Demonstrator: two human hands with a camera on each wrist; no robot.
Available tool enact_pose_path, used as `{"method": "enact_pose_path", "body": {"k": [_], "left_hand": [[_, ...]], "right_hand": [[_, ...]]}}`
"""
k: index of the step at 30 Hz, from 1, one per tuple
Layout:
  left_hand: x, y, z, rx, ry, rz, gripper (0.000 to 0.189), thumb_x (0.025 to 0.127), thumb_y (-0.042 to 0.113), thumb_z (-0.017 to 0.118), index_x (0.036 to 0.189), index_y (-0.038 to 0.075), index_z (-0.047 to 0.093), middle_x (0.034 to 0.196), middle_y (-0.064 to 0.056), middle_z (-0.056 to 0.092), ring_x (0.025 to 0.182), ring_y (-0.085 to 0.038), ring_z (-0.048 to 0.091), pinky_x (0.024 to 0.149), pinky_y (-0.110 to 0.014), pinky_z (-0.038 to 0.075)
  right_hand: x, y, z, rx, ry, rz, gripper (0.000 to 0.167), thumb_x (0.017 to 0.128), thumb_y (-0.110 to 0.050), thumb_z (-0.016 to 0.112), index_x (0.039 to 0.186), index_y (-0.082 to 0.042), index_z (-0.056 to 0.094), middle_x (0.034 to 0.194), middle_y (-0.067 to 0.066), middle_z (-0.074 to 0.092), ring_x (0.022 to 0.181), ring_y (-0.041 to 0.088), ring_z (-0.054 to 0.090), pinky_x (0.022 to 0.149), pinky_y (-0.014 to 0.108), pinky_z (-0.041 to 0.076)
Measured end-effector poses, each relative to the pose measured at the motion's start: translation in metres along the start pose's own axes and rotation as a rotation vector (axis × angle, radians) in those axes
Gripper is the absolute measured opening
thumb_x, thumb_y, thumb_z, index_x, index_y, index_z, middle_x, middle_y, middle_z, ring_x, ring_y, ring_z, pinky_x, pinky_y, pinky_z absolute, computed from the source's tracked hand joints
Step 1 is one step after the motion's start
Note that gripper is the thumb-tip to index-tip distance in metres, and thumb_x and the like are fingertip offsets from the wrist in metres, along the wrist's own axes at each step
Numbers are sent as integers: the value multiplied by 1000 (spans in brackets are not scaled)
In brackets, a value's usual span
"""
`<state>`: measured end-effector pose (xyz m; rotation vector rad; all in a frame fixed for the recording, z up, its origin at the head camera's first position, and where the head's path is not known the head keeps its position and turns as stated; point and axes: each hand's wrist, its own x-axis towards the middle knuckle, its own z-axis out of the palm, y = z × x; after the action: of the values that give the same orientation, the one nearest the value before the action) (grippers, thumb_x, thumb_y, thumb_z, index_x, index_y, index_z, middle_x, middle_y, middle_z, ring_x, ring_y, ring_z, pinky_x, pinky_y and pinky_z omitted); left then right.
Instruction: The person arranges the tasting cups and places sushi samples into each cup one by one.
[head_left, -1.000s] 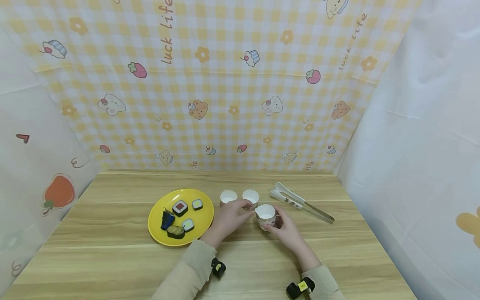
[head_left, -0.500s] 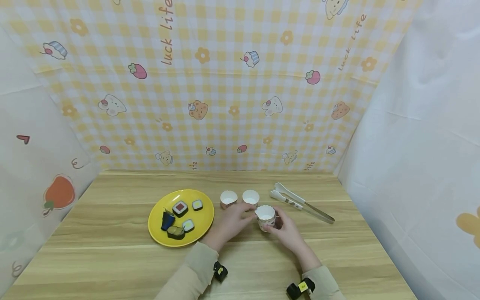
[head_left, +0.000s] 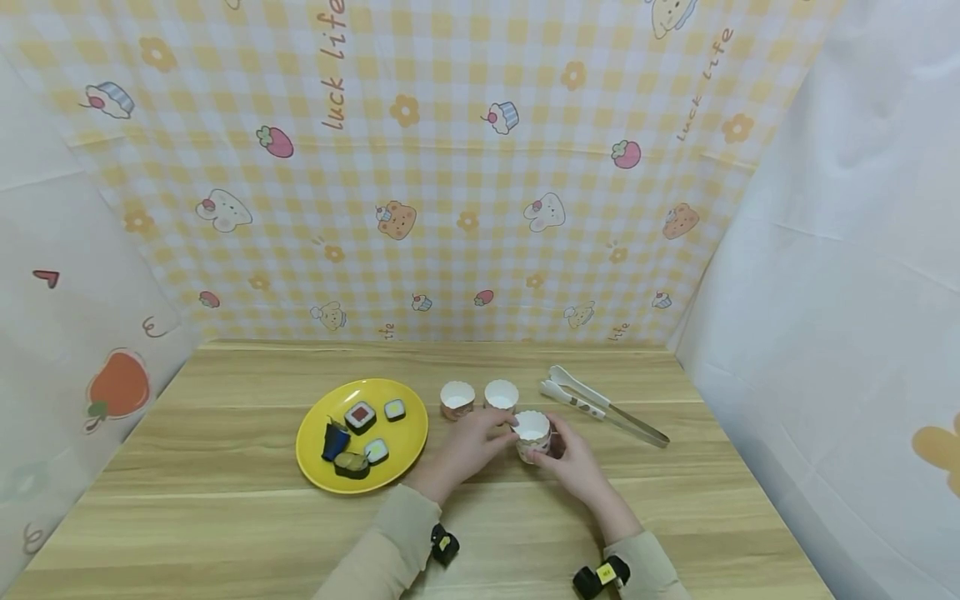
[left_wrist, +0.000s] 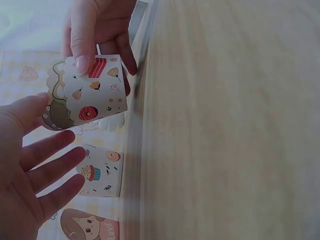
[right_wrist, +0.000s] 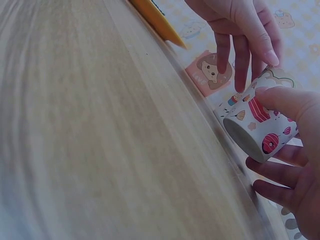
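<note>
My right hand (head_left: 576,467) grips a white paper baking cup (left_wrist: 95,90) printed with cakes and donuts, thumb on one side and fingers on the other. At its scalloped rim a layer with a brown and green print shows, part of it standing out past the white wall. My left hand (head_left: 468,446) is at the cup's left, with its thumb (left_wrist: 37,102) right at the rim and the other fingers spread fairly straight below. Behind the hands stand two more baking cups, the left one (head_left: 457,400) and the right one (head_left: 501,394), the latter partly hidden by my left hand.
To the left lies a yellow plate (head_left: 315,462) bearing several sushi pieces, among them a square roll (head_left: 361,416) with a dark red middle. White-tipped tongs (head_left: 600,404) lie on the wooden table (head_left: 225,517) at the right. A checked cloth (head_left: 450,167) hangs behind.
My left hand has drawn back from the rear right cup and moved slightly right, its fingertips now overlapping the held cup's rim. My right hand stays in place with the cup.
</note>
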<state>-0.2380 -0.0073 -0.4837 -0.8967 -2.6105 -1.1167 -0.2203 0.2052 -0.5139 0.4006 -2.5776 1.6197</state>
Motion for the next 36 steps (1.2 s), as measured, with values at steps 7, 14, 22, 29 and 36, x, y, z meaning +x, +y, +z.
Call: {"method": "enact_pose_path", "body": {"k": [7,14,22,29,36], "left_hand": [[1,0,0,15,-1,10,14,91,29,67,99,17,69,113,3,66,105,-14,60,90,-33,47],[2,-1,-1,6,10,35,13,91,27,67,98,16,69,113,0,67,104,-16,61,91,-35,47],[3,0,-3,19,7,47,13,90,27,68,97,16,68,112,0,67,105,-15,61,90,-33,47],[4,2,-7,11,9,54,11,91,24,68,96,14,68,105,2,68,100,-14,61,87,-32,48],[3,3,-11,2,6,30,11,91,25,67,96,16,68,106,3,67,102,-13,60,89,-32,48]], "right_hand": [[0,0,0,4,2,6,62,80,-13,79,134,-8,50,114,9,61,101,23,61,86,40,49],[0,1,0,26,-8,-10,60,80,-12,79,134,-9,51,115,11,60,101,26,61,86,42,49],[0,1,0,28,-14,4,62,80,-12,79,135,-9,50,116,11,60,103,26,61,87,41,49],[0,2,0,32,-5,-4,65,80,-11,78,137,-5,48,118,14,60,103,30,61,87,43,50],[-1,-6,1,45,-1,4,66,79,-4,78,138,-2,47,118,16,60,102,30,61,86,42,50]]}}
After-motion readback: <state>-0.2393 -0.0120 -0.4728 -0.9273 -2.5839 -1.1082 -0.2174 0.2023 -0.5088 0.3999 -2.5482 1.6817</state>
